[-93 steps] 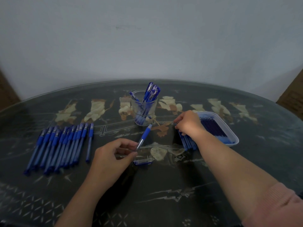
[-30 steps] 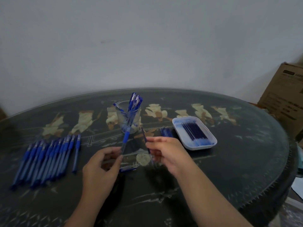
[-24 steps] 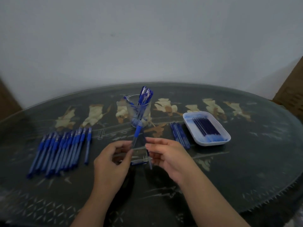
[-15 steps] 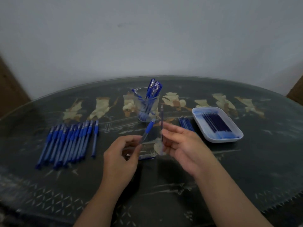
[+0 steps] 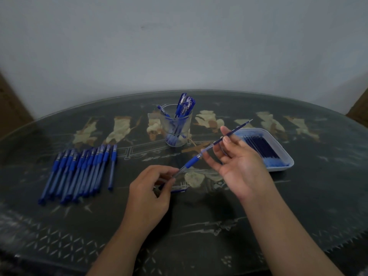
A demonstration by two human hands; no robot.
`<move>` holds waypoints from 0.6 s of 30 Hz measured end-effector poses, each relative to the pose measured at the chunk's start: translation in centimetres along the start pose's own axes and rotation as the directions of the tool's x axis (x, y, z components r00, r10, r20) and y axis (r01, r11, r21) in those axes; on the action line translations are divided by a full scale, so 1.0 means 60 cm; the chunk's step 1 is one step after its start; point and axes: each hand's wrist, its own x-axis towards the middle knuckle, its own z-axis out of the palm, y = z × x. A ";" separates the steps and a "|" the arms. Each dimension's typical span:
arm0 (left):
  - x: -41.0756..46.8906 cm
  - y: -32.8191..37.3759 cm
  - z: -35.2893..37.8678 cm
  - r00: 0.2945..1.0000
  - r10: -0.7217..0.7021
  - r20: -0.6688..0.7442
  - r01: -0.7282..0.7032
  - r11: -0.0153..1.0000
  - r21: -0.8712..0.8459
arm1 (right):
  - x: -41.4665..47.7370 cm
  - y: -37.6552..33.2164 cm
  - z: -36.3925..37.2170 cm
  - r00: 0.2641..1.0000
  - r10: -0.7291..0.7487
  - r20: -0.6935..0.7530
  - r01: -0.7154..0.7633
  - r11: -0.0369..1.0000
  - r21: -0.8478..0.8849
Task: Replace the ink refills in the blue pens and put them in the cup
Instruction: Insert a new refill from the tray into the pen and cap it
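Task is partly done.

- The table (image 5: 298, 206) carries everything.
- A row of pens (image 5: 79, 172) lies flat at the left, side by side and apparently untouched. These are the bulk of what is left. I can't count them exactly because they overlap and blur.
- The tray (image 5: 286, 158) at the right has dark refills lying in it. Its near-left part is covered by the right hand.
- The cup (image 5: 176, 126) stands at the middle back with several finished pens upright in it. That part is done.
- The left hand (image 5: 147, 196) has its fingers curled, pinching the lower end of the pen barrel (image 5: 191, 162), which is held off the table and tilted up to the right.
- The right hand (image 5: 239, 164) is palm toward the camera with most fingers splayed. Two fingertips seem to pinch the refill (image 5: 237, 129), but motion blur makes the grip unclear.
- The refill lines up with the barrel, with its lower end at or just inside the barrel mouth. I can't tell how deep it goes.
- A small blue piece (image 5: 179, 190), probably the pen's cap or end part, lies on the table just beside the left hand, half hidden.

For this pen, what's left is seating the refill, closing the pen and dropping it in the cup. Then the row.

Both forearms are cut off at the bottom edge.
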 end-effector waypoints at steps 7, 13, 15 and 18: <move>0.000 0.002 -0.001 1.000 -0.002 0.003 0.002 1.000 0.005 | 0.000 0.004 -0.003 0.999 -0.053 -0.004 0.052 0.995 -0.085; 0.001 0.005 -0.002 1.000 0.017 0.010 -0.017 1.000 0.019 | -0.005 0.011 -0.003 0.963 -0.264 0.046 0.258 0.867 -0.427; 0.001 0.007 -0.002 1.000 0.020 0.018 -0.020 1.000 0.018 | -0.008 0.020 -0.001 0.962 -0.256 0.095 0.265 0.790 -0.553; 0.002 0.005 -0.004 1.000 -0.018 -0.007 0.018 1.000 -0.007 | -0.013 0.038 0.003 0.963 -0.212 0.165 0.268 0.703 -0.659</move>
